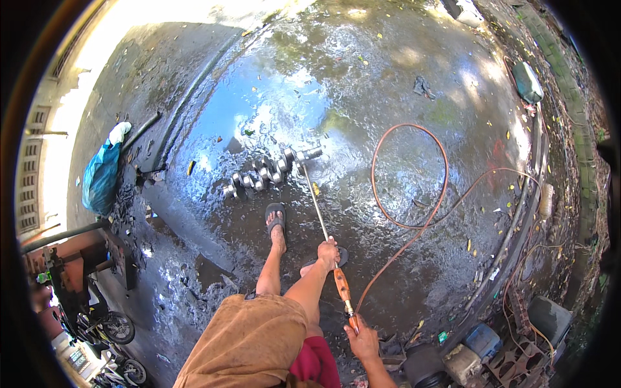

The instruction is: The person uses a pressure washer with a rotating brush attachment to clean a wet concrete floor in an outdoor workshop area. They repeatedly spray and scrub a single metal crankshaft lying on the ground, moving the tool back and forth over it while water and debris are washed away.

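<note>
Brown cloth — spray lance perhaps against crankshaft

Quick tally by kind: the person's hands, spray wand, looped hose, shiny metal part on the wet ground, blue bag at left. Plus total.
Left hand plus right hand: 2
Spray wand: 1
Looped hose: 1
Shiny crankshaft-like metal part: 1
Blue bag: 1
Total: 6

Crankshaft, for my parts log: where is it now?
Head view: the crankshaft lies left of centre on wet ground, beyond the left foot, wand tip near its right end.
</note>
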The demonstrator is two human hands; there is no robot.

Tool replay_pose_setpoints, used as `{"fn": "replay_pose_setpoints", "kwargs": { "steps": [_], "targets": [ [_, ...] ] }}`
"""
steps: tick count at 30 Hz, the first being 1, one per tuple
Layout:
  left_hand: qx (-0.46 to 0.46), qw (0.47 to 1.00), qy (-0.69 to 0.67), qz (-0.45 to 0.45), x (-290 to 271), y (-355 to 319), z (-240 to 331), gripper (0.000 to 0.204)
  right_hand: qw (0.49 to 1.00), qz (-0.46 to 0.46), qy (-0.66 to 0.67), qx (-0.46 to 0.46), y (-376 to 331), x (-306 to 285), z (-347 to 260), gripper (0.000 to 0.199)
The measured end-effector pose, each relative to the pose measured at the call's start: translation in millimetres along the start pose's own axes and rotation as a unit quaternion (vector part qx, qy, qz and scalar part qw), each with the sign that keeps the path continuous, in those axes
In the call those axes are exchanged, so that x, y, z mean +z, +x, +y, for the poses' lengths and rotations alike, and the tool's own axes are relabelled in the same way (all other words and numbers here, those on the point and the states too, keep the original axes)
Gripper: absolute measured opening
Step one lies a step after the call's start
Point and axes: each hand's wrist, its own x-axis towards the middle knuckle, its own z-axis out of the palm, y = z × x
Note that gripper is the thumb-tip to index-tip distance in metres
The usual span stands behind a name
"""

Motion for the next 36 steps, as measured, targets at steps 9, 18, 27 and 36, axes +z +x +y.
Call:
{"fn": "replay_pose_setpoints", "kwargs": {
  "steps": [9,18,27,36],
  "targets": [
    [-0.005,1.0,0.0,0.008,-6.6,6.2,-4.3,0.033,1.0,0.001,0.015,-0.006,-1.2,7.8,-4.2,0.051],
    [-0.07,0.987,-0.097,-0.108,-17.7,-32.5,8.1,0.034,1.0,-0.012,0.017,0.014,-36.9,-22.1,-3.9,0.05],
    [-0.002,0.999,-0.038,0.026,-40.8,-43.3,35.4,0.03,0.999,-0.032,-0.007,-0.023,-38.0,-23.0,-4.2,0.051],
    [0.012,1.0,-0.006,-0.006,-56.0,-8.9,54.8,0.027,0.999,-0.033,0.01,0.0,-19.9,1.1,-25.0,0.051]
  ]
}}
